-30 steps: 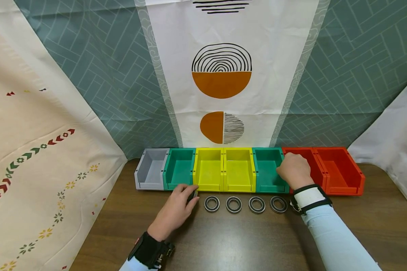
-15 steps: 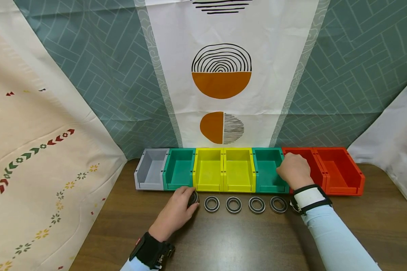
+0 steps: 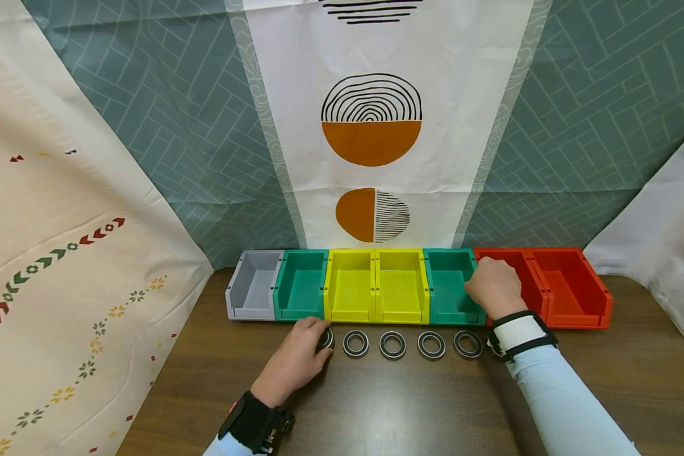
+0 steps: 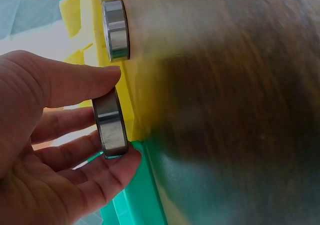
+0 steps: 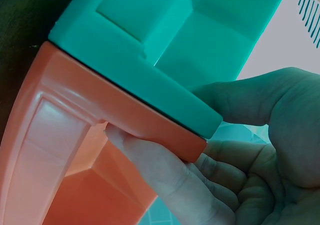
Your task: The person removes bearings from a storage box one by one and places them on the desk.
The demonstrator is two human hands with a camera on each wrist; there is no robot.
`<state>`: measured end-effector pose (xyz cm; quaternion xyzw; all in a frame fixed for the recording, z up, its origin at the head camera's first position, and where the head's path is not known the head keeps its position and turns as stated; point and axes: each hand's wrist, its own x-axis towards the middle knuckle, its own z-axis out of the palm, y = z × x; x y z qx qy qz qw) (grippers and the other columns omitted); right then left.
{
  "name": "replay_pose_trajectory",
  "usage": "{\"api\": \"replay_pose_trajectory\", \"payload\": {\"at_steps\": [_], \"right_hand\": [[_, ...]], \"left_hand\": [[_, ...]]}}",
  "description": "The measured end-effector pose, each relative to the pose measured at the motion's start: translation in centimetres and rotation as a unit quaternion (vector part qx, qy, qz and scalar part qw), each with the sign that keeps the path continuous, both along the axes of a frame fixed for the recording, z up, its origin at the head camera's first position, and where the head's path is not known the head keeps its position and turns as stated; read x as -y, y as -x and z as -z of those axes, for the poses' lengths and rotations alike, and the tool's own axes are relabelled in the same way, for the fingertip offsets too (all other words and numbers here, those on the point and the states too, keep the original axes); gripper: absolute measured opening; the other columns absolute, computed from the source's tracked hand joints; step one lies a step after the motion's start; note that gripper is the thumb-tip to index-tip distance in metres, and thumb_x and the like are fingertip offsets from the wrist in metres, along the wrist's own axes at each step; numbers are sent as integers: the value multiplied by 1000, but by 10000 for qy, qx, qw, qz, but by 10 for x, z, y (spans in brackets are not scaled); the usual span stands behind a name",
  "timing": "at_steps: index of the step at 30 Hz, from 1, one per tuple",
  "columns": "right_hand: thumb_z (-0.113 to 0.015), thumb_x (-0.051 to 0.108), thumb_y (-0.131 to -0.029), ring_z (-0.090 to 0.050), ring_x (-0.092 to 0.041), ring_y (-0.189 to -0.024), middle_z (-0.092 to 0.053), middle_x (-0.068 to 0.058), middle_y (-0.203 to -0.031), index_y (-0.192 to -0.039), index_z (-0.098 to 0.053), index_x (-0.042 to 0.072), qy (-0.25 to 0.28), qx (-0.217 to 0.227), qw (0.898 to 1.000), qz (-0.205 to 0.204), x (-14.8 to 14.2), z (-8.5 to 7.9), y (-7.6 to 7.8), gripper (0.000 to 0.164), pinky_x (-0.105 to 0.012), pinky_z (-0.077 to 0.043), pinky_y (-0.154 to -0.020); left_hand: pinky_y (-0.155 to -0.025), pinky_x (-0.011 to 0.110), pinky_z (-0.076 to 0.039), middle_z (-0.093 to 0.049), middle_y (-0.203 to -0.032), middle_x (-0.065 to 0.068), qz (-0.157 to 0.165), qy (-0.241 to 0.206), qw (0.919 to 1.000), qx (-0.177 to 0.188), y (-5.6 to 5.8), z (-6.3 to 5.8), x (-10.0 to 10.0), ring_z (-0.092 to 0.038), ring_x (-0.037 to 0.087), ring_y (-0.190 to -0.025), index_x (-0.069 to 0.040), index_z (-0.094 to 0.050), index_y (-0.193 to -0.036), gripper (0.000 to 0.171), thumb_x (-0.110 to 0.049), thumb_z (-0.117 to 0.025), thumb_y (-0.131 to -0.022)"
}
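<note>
My left hand (image 3: 296, 358) pinches a ball bearing (image 3: 327, 339) at the left end of a row of bearings, in front of the bins. In the left wrist view the thumb lies on one side of the bearing's steel rim (image 4: 112, 127) and a fingertip on the opposite side. My right hand (image 3: 494, 288) grips the adjoining walls of two bins. Its thumb lies on the green bin's wall (image 5: 165, 92), while a finger reaches inside the red bin (image 5: 107, 105). From above, this hand partly covers both bins.
Several bearings, including one beside the held one (image 3: 356, 355), lie flat along the bins' front edges. The bin row runs from a grey bin (image 3: 251, 313) through green and yellow bins (image 3: 350, 315) to a red bin (image 3: 578, 320). Patterned cloth (image 3: 205, 158) hangs behind the wooden table (image 3: 399, 405).
My left hand has drawn the bearing slightly toward me, away from the bins' front edge and into line with the other bearings. The right hand has stayed in place.
</note>
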<state>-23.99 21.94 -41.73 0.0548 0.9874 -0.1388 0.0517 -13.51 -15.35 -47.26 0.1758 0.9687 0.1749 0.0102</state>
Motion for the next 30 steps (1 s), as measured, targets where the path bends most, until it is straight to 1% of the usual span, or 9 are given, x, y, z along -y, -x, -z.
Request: {"api": "replay_pose_trajectory", "payload": {"at_steps": [3,10,17,24,30], "right_hand": [[-63,21,-81,-50,-26,-56,-52,-15,-69,-90,-53,-6,1,17,10000,-2,1,0,0,30,-33,-45,-45],[-64,21,-81,-50,-25,-55,-52,-14,-67,-87,-54,-6,-4,20,10000,-26,1,-2,0,30,-33,-44,-45],[-64,22,-80,-50,-26,-56,-52,-14,-68,-86,-53,-5,-35,-23,10000,-4,0,-3,0,29,-33,-45,-45],[-63,21,-81,-50,-25,-55,-51,-13,-66,-83,-53,-3,-19,-71,10000,-2,-2,-2,-1,27,-33,-44,-45],[-63,21,-80,-50,-26,-56,-52,-14,-67,-84,-54,-4,-14,-107,9999,-9,-3,0,-1,27,-33,-44,-45]], "left_hand": [[-88,33,-42,-50,-119,8,50,38,10000,-22,0,0,0,-46,18,-106,-7,-53,-124,47,-24,-70,-82],[-86,31,-43,-51,-115,7,140,152,9996,-170,0,2,1,-46,16,-102,-6,-54,-120,46,-17,-72,-80],[-84,30,-44,-52,-112,7,119,258,9996,-45,0,4,0,-46,16,-99,-6,-56,-117,43,-16,-72,-79],[-85,32,-44,-52,-114,8,22,262,9996,58,0,4,-3,-46,18,-101,-5,-55,-120,45,-18,-72,-80],[-86,33,-44,-52,-117,7,-72,223,9996,139,-1,3,-3,-46,18,-103,-6,-55,-122,47,-22,-71,-81]]}}
